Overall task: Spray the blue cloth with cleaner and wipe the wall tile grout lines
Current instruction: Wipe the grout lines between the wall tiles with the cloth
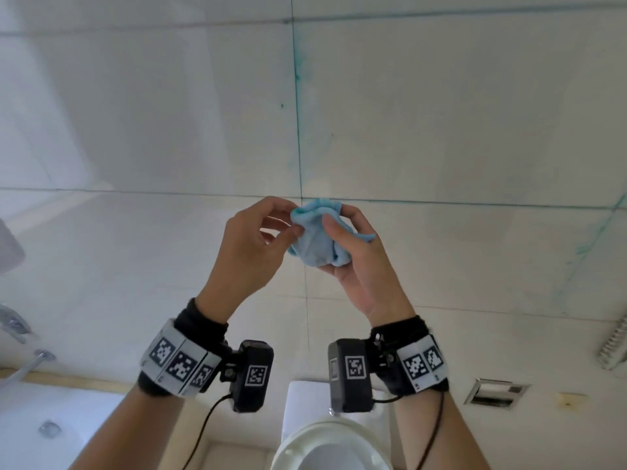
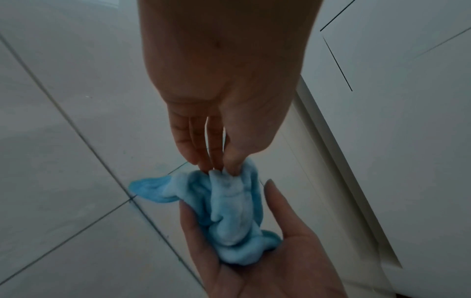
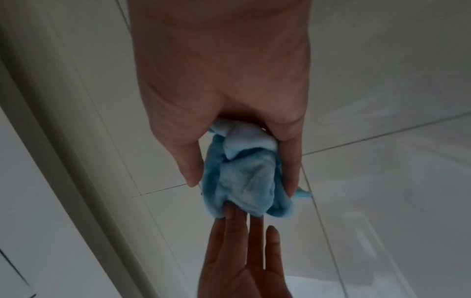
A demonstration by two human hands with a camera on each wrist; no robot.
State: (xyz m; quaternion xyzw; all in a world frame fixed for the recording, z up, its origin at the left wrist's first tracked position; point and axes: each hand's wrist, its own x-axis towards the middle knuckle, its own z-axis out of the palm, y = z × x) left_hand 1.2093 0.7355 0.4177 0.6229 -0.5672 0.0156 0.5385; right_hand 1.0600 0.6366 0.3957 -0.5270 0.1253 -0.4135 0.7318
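Note:
In front of the white tiled wall [image 1: 441, 113], my right hand [image 1: 339, 225] grips the bunched blue cloth [image 1: 317, 244], thumb over its front. My left hand [image 1: 288, 225] pinches the cloth's left fold. In the left wrist view the left fingertips [image 2: 216, 165] dig into the cloth [image 2: 229, 217], which lies in the right palm [image 2: 267, 268]. In the right wrist view the right hand [image 3: 242, 185] wraps the cloth [image 3: 244, 179] and the left fingers [image 3: 237, 221] touch its far end. A vertical grout line [image 1: 298, 130], stained blue-green, meets a horizontal grout line [image 1: 475, 203] just behind the cloth. No spray bottle is in view.
A white toilet [image 1: 325, 446] stands below my wrists. A recessed metal holder [image 1: 495, 395] and a ribbed hose [image 1: 614, 344] are low on the right. A chrome tap [image 1: 20, 334] and a basin [image 1: 51, 429] are at the lower left. A white door frame [image 2: 344, 161] runs beside the tiles.

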